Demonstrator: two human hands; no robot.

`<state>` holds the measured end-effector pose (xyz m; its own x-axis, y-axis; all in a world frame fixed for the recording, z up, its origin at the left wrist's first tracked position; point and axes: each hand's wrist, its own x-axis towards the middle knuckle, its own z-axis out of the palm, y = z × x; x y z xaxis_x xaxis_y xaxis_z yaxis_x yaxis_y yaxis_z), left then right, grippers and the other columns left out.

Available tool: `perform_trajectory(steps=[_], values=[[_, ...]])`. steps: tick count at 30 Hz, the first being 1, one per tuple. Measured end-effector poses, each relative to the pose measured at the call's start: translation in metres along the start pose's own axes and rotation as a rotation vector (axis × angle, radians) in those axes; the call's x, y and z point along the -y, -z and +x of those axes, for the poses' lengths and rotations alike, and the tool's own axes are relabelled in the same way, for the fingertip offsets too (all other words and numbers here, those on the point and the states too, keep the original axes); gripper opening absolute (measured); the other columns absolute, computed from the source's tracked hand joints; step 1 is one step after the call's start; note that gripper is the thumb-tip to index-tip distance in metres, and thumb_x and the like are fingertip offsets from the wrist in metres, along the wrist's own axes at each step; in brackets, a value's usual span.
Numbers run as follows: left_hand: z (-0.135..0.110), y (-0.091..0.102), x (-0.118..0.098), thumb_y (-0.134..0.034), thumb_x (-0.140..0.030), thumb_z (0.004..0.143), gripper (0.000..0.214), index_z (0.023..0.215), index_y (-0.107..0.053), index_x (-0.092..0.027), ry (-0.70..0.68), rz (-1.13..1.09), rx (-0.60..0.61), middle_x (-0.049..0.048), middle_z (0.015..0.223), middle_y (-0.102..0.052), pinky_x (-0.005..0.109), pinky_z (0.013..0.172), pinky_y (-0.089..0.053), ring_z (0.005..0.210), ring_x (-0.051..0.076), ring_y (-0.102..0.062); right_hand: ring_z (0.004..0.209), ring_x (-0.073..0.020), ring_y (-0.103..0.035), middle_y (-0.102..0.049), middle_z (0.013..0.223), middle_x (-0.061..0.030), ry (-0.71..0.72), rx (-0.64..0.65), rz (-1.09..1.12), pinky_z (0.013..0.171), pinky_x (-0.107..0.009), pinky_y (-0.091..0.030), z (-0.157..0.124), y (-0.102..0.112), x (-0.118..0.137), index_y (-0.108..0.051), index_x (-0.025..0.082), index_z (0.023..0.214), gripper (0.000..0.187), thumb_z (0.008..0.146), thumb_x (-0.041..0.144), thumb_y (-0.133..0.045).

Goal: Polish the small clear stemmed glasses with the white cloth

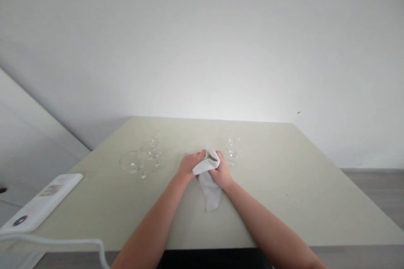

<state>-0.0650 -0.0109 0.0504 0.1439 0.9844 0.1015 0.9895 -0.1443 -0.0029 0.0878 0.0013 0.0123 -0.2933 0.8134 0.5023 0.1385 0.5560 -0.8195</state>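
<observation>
Over the middle of the table, a pale grey-white cloth (211,191) is bunched between my two hands, one end hanging down toward me. My left hand (190,163) grips its left side with the fingers curled in. On the other side, my right hand (223,173) is closed on the cloth, its fingers partly covered by the folds. Whether something is wrapped inside the cloth I cannot make out. Several clear stemmed glasses (129,162) stand to the left of my left hand. More small clear glasses (232,151) stand just beyond my right hand.
The pale table (284,218) runs back to a white wall (208,50). On its left edge lies a white box-like object (47,201) with a dark round mark. A white cable (63,241) crosses the front left corner.
</observation>
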Motion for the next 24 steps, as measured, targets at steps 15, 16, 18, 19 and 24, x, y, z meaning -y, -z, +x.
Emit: perform_trajectory(steps=[15, 16, 18, 19, 24], values=[[-0.002, -0.002, 0.005, -0.043, -0.024, 0.095, 0.014, 0.09, -0.056, -0.019, -0.199, 0.12, -0.373, 0.0047, 0.084, -0.063, 0.031, 0.07, -0.038, 0.081, 0.018, -0.059, 0.07, -0.0165, -0.05, -0.052, 0.077, 0.0005, -0.071, -0.051, 0.163, 0.066, -0.029, -0.042, -0.002, -0.004, -0.003, -0.046, 0.021, 0.086, 0.016, 0.075, 0.025, -0.057], [-0.002, -0.002, 0.006, -0.045, -0.024, 0.094, 0.013, 0.089, -0.056, -0.019, -0.2, 0.112, -0.366, 0.0044, 0.084, -0.064, 0.031, 0.07, -0.038, 0.081, 0.018, -0.059, 0.067, -0.0158, -0.049, -0.052, 0.075, 0.0015, -0.078, -0.04, 0.151, 0.064, -0.028, -0.042, -0.002, -0.004, -0.004, -0.045, 0.021, 0.086, 0.018, 0.074, 0.025, -0.059], [-0.002, -0.003, 0.007, -0.047, -0.023, 0.093, 0.011, 0.088, -0.056, -0.02, -0.2, 0.095, -0.36, 0.0042, 0.084, -0.064, 0.031, 0.069, -0.038, 0.08, 0.018, -0.059, 0.064, -0.015, -0.048, -0.051, 0.073, 0.0024, -0.087, -0.024, 0.136, 0.062, -0.027, -0.041, -0.003, -0.004, -0.004, -0.044, 0.022, 0.087, 0.021, 0.074, 0.025, -0.06], [-0.002, -0.003, 0.007, -0.048, -0.022, 0.092, 0.01, 0.088, -0.057, -0.02, -0.201, 0.088, -0.358, 0.0042, 0.084, -0.063, 0.03, 0.069, -0.038, 0.079, 0.018, -0.059, 0.064, -0.0148, -0.048, -0.051, 0.073, 0.0026, -0.087, -0.02, 0.13, 0.061, -0.027, -0.04, -0.003, -0.004, -0.003, -0.044, 0.022, 0.088, 0.022, 0.074, 0.025, -0.06], [-0.001, -0.005, 0.009, -0.05, -0.023, 0.092, 0.009, 0.089, -0.058, -0.02, -0.196, 0.071, -0.357, 0.0031, 0.083, -0.064, 0.031, 0.067, -0.038, 0.074, 0.017, -0.059, 0.064, -0.0148, -0.049, -0.053, 0.074, 0.0023, -0.089, -0.023, 0.11, 0.061, -0.027, -0.041, -0.003, -0.003, -0.002, -0.046, 0.021, 0.088, 0.023, 0.073, 0.025, -0.063]])
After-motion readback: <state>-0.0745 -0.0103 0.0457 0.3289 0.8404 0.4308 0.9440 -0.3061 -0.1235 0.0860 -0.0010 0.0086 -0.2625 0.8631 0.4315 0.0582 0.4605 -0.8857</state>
